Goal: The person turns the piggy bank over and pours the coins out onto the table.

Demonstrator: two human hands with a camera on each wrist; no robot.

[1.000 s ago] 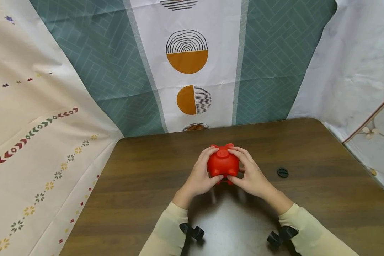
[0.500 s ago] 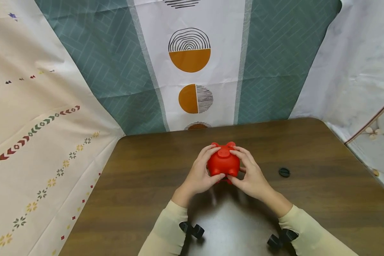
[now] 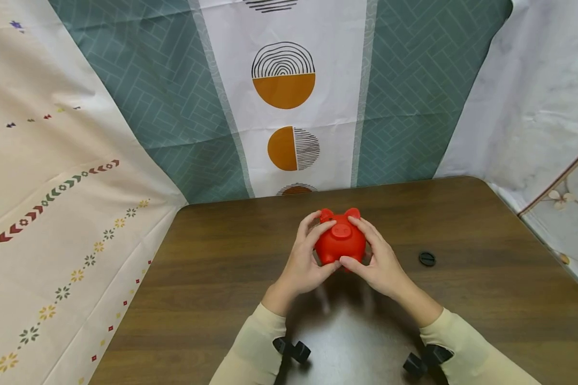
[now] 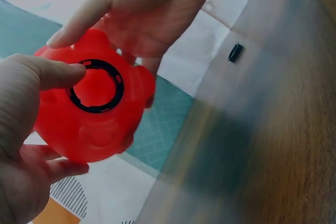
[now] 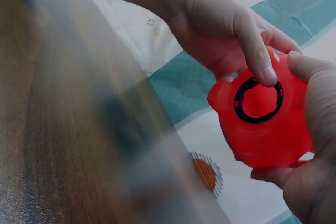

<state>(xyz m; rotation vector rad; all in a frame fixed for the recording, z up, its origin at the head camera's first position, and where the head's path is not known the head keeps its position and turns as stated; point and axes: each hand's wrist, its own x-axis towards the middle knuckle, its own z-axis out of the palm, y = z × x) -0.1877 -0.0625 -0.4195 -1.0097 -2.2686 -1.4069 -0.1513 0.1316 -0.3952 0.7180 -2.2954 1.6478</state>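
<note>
Between left hand (image 3: 302, 265) and right hand (image 3: 384, 268) — both gripping — red piggy bank (image 3: 340, 246), left thumb on underside ring (image 4: 120, 84); black disc (image 3: 427, 259) apart, nearer right hand.

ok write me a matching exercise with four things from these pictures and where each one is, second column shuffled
1. red piggy bank
2. black disc
3. black ring
4. teal-and-white cloth

A. on the piggy bank's underside
B. hanging beyond the table's far edge
C. held between the left hand and right hand
D. resting on the tabletop

Pairs: 1-C, 2-D, 3-A, 4-B
</note>
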